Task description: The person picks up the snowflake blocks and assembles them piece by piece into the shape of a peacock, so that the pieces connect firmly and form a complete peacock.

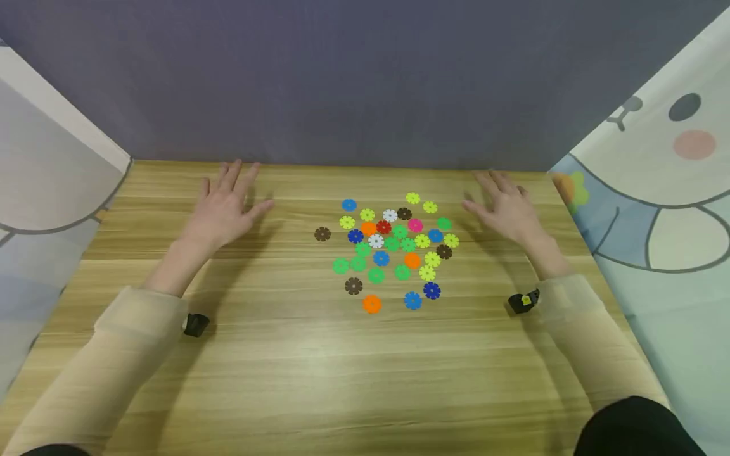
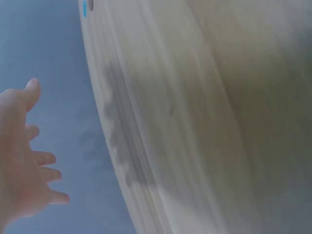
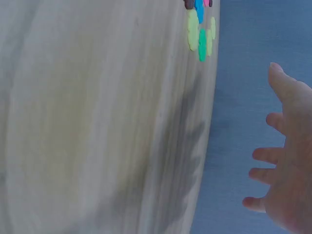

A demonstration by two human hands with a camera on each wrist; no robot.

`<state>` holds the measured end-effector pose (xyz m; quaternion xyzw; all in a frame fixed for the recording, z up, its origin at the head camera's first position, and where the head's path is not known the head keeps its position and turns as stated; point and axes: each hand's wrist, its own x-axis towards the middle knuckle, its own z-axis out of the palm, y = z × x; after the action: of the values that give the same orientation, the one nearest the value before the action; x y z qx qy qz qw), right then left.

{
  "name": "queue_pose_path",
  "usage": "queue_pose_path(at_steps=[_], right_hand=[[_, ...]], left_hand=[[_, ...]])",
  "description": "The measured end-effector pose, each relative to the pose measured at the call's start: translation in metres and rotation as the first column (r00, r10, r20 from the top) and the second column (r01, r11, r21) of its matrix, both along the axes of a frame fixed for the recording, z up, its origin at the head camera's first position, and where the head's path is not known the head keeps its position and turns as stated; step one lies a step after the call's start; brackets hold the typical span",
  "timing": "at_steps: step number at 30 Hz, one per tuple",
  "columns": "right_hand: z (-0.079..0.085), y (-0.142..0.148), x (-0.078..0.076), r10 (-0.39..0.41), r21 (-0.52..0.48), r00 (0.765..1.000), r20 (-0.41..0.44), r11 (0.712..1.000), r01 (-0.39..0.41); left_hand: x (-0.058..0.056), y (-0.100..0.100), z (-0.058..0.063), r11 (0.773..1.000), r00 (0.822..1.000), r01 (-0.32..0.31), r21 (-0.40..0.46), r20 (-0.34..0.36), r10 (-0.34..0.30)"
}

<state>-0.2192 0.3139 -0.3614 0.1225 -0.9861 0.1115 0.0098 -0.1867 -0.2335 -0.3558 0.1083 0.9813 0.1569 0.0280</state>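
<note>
Several flat notched plastic discs lie spread over the middle of the wooden table, among them a red disc (image 1: 384, 227), a pink disc (image 1: 415, 225), an orange disc (image 1: 372, 304) and a dark brown disc (image 1: 322, 234). To their left, my left hand (image 1: 219, 212) hovers above the table with fingers spread, holding nothing. My right hand (image 1: 506, 212) is held up on the other side, fingers apart and likewise holding nothing. In the right wrist view, a green disc (image 3: 202, 45) and a yellow disc (image 3: 193, 30) show at the top, beyond the right thumb.
A dark grey panel (image 1: 353, 82) rises along the table's far edge. Light cloths with cartoon prints, such as the right cloth (image 1: 684, 209), flank both sides. The wooden table (image 1: 319, 380) stretches toward me. Small black devices sit at both cuffs, one at the right cuff (image 1: 521, 302).
</note>
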Motion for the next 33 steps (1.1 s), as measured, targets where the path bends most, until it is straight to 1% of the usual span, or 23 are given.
queue_pose_path(at_steps=[4,7,11,14,19,22,26,30,33], right_hand=[[-0.005,-0.007,-0.003,0.039,-0.045,0.999,-0.002,0.998,-0.039],[-0.009,-0.014,-0.004,0.082,-0.104,0.997,0.005,0.991,-0.081],[-0.016,-0.023,-0.004,0.126,-0.204,0.991,0.051,0.972,-0.113],[-0.019,-0.027,-0.002,0.143,-0.244,0.984,0.107,0.963,-0.113],[-0.026,-0.032,0.001,0.167,-0.246,0.968,0.186,0.962,-0.118],[-0.029,-0.033,0.001,0.166,-0.255,0.966,0.199,0.961,-0.112],[-0.033,-0.034,0.001,0.161,-0.259,0.967,0.197,0.96,-0.107],[-0.033,-0.036,-0.001,0.129,-0.281,0.967,0.219,0.958,-0.064],[-0.03,-0.038,-0.001,0.094,-0.327,0.969,0.229,0.945,-0.015]], left_hand=[[0.001,0.009,-0.005,1.0,1.0,0.007,0.027,0.021,-0.007],[0.001,0.019,-0.008,0.999,0.999,0.014,0.05,0.04,-0.016],[-0.001,0.035,-0.014,0.995,0.998,0.05,0.089,0.036,-0.054],[-0.003,0.05,-0.018,0.989,0.995,0.091,0.12,0.039,-0.097],[-0.004,0.073,-0.023,0.974,0.979,0.152,0.167,0.109,-0.172],[-0.005,0.084,-0.026,0.964,0.964,0.195,0.183,0.146,-0.223],[-0.005,0.093,-0.029,0.955,0.949,0.23,0.19,0.174,-0.263],[-0.008,0.098,-0.031,0.955,0.95,0.207,0.211,0.189,-0.248],[-0.01,0.1,-0.031,0.955,0.953,0.17,0.242,0.205,-0.222]])
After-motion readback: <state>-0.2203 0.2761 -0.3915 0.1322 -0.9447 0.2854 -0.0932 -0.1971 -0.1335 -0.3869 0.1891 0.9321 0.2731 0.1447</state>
